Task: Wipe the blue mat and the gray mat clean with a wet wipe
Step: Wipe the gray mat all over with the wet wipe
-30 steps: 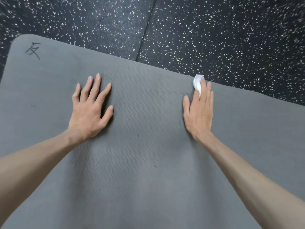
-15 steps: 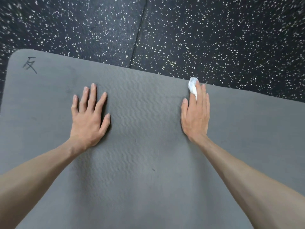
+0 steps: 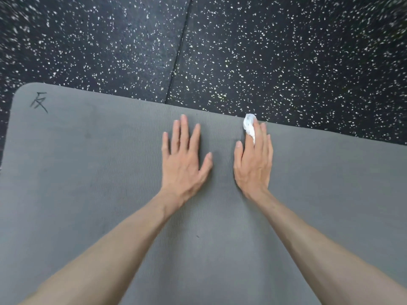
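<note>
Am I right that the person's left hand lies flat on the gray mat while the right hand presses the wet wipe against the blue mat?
Not quite: the mat under the wipe is gray, not blue. The head view shows the left hand flat on the gray mat and the right hand pressing the wet wipe against that same gray mat, near its far edge. No blue mat is in view.

1. The gray mat (image 3: 88,194) filled the lower frame, over a black speckled floor (image 3: 286,51) above.
2. The left hand (image 3: 184,164) lay flat at center.
3. The right hand (image 3: 253,164) pressed a white wet wipe (image 3: 249,125) near the mat's upper edge.
</note>
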